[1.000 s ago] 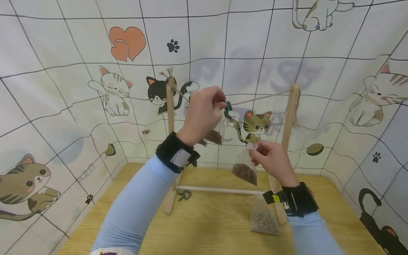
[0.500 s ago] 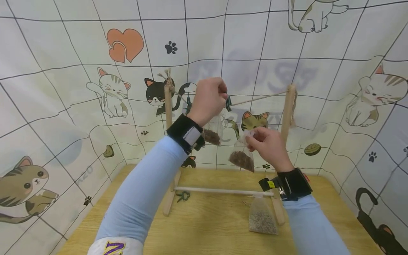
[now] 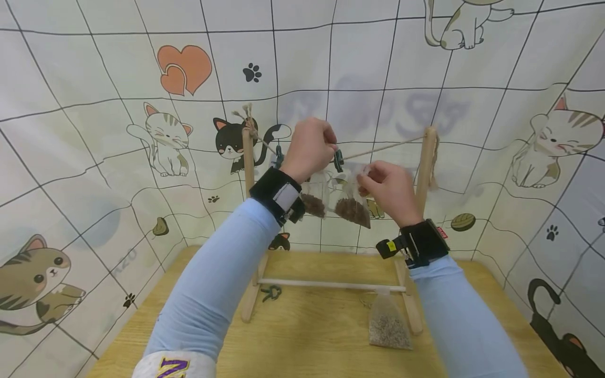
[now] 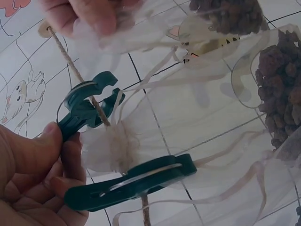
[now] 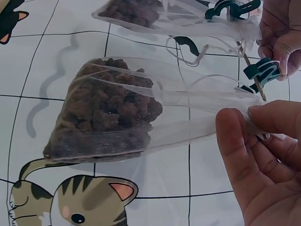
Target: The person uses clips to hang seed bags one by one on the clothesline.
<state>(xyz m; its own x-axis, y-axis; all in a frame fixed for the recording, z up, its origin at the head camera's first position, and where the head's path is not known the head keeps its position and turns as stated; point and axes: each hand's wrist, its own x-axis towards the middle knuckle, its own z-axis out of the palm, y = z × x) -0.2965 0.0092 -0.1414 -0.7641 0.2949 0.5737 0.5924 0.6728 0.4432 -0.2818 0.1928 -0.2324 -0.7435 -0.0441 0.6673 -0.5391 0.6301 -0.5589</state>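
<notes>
My left hand (image 3: 309,149) pinches the handles of a green spring clip (image 4: 75,115), whose jaws stand spread apart at the twine (image 3: 383,149). Between finger and thumb, my right hand (image 3: 389,189) holds the gathered top of a sheer drawstring bag (image 5: 108,106) filled with brown, stone-like chunks. The bag's top is right at the twine, close beside the spread clip. Next to it a second sheer bag (image 3: 314,203) with similar chunks hangs from the twine, fastened by another green clip (image 4: 136,182). My left hand and wrist partly hide that bag in the head view.
Two wooden posts (image 3: 427,163) carry the twine, joined low down by a white bar (image 3: 326,285). On the wooden table (image 3: 312,336) lie a loose green clip (image 3: 271,293) and a sheer bag of pale grains (image 3: 389,323). A cat-patterned cloth (image 3: 302,63) stands behind.
My right hand has risen and moved left, bringing its bag up to the twine beside the clip. My left hand has shifted slightly up and right, still gripping the clip.
</notes>
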